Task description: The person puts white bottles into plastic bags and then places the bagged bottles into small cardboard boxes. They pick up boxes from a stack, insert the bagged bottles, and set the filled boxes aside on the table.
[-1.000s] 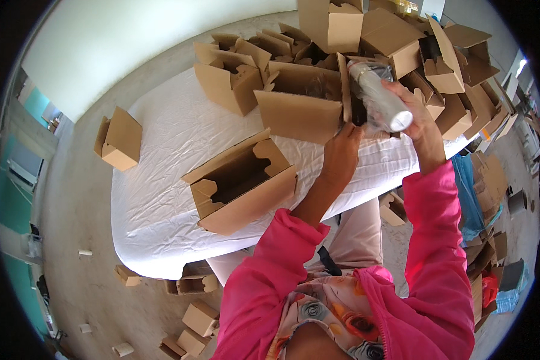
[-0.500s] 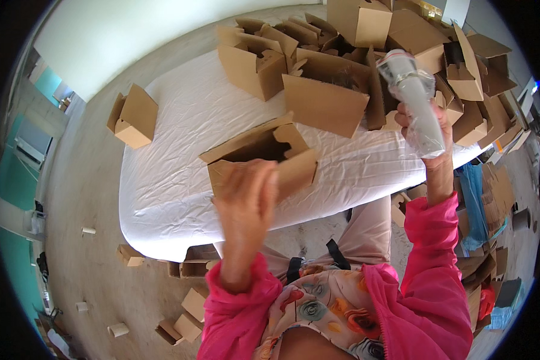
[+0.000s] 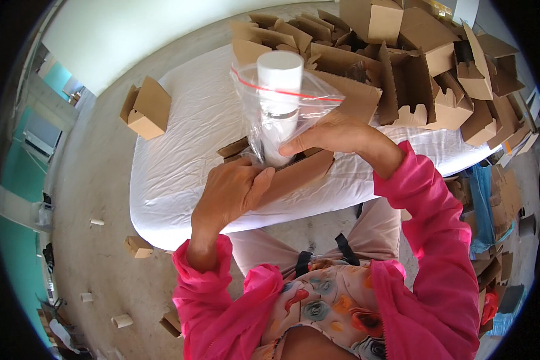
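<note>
"Where is the tube (image 3: pixel 280 102) now?"

"It is held on end, partly in its clear bag (image 3: pixel 318 109), with the lower end at the mouth of the box (image 3: pixel 300 180). How deep it goes, I cannot tell. This box is near the front edge of the worktop (image 3: pixel 174 180), the edge beside the person."

"And the hands?"

"The right hand (image 3: pixel 342 138) has its fingers closed on the lower part of the tube, the thumb in front. The left hand (image 3: pixel 228 186) has bent fingers at the left end of the mouth. Whether they grip the wall, the bag or nothing, I cannot tell; the tips are hidden."

"What could go wrong?"

"In my judgement, the film may be slippery and the grip is low, so the tall upper part could lean over. The bag spreads wide, and it may catch on a flap. If pressed toward the front edge, the box could slide off."

"What stands in the way?"

"The wide box (image 3: pixel 357 99) is just behind the right hand, so there is little room on that side. A pile of boxes (image 3: pixel 429 36) fills the far right corner. A lone box (image 3: pixel 152 108) is by the left edge; on the worktop or beyond, I am not sure. Pale rolls (image 3: pixel 122 321) lie on the floor (image 3: pixel 78 258)."
</note>
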`<state>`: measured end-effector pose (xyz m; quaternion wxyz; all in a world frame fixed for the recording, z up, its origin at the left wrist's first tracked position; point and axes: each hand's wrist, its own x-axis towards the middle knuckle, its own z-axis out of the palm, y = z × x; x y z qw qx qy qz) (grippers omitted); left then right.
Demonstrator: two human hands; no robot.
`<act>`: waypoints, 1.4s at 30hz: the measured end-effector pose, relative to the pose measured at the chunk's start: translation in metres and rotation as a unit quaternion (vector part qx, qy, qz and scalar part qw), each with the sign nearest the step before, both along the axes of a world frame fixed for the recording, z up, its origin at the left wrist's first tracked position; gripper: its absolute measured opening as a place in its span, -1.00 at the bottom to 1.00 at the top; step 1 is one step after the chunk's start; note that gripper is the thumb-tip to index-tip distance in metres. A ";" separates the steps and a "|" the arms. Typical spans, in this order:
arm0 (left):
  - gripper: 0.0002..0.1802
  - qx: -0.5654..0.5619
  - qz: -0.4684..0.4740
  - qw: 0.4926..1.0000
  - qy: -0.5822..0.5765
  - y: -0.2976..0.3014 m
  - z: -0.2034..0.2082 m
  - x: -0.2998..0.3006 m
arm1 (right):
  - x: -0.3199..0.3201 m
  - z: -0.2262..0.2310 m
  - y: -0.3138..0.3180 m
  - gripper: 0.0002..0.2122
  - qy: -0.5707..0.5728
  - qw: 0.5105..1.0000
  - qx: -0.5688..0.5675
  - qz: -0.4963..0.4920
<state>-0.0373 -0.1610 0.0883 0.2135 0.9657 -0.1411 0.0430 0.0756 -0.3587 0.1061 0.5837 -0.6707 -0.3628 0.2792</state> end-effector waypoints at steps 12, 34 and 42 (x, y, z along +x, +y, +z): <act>-0.55 0.024 -0.035 0.976 -0.216 0.021 -0.009 -0.020 | -0.007 0.003 0.013 -0.68 -0.480 0.868 -0.117 0.046; -0.72 -0.046 0.040 0.958 -0.281 0.007 -0.046 -0.027 | 0.017 -0.070 0.074 -0.64 -0.281 0.836 -0.457 0.112; -0.74 -0.163 0.122 0.943 -0.262 0.010 -0.065 -0.030 | -0.017 -0.005 0.017 -0.60 -0.407 0.913 0.023 -0.007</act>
